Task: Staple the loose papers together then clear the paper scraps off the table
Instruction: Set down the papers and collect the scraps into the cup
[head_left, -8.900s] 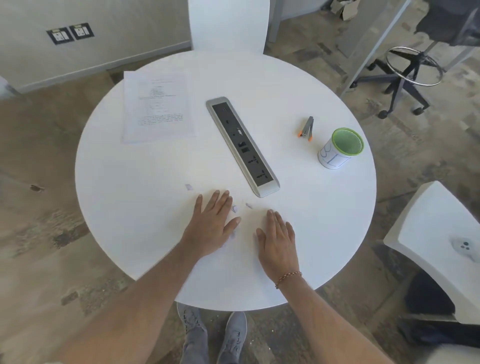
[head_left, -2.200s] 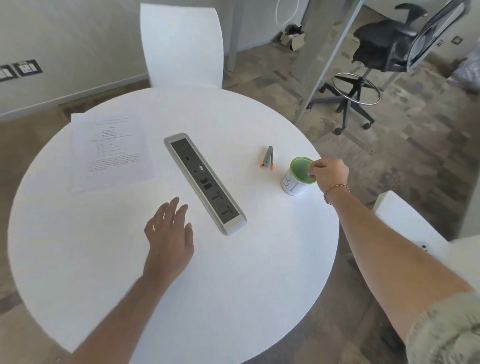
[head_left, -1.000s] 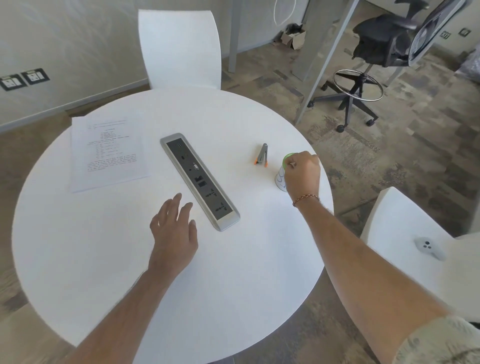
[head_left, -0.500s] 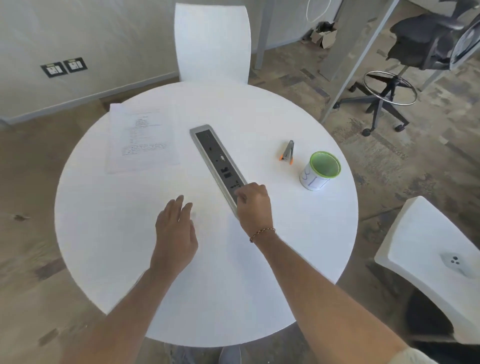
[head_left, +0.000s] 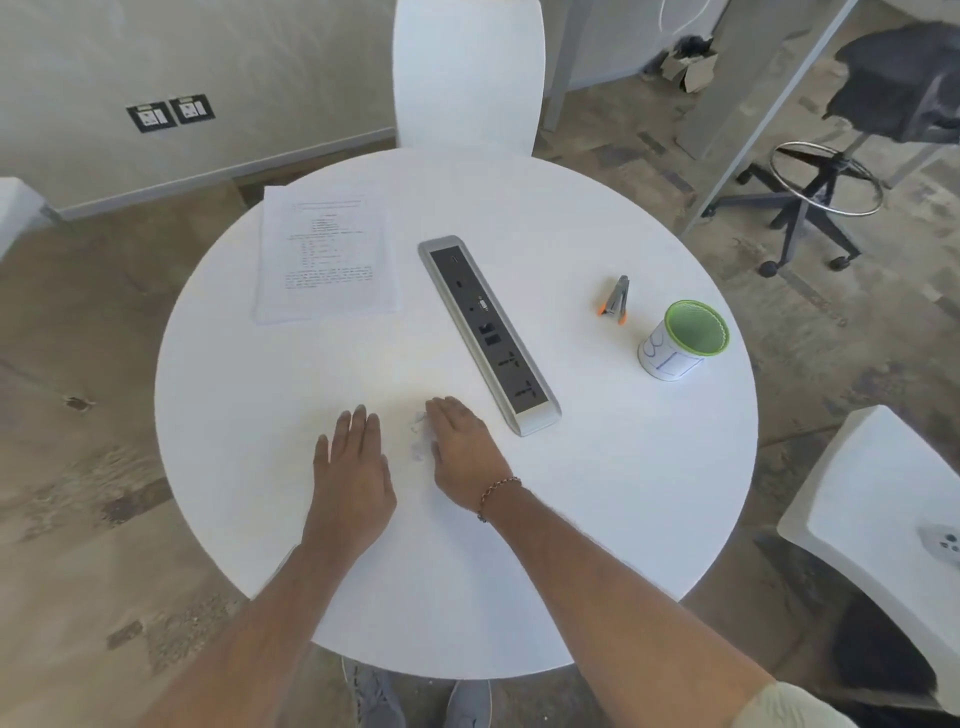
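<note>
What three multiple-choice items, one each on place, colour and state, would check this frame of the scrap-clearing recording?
1. Where do the paper scraps lie?
A. between the two hands
B. on the papers
C. inside the cup

2. What colour is the cup rim?
A. orange
B. green
C. black

3. How is the left hand?
A. gripping the stapler
B. clenched in a fist
C. flat on the table, fingers straight

Key: 1 A, the scraps sit between the left hand and right hand; 2 B, the rim shows green; 3 C, it lies flat, and the stapler stands untouched.
</note>
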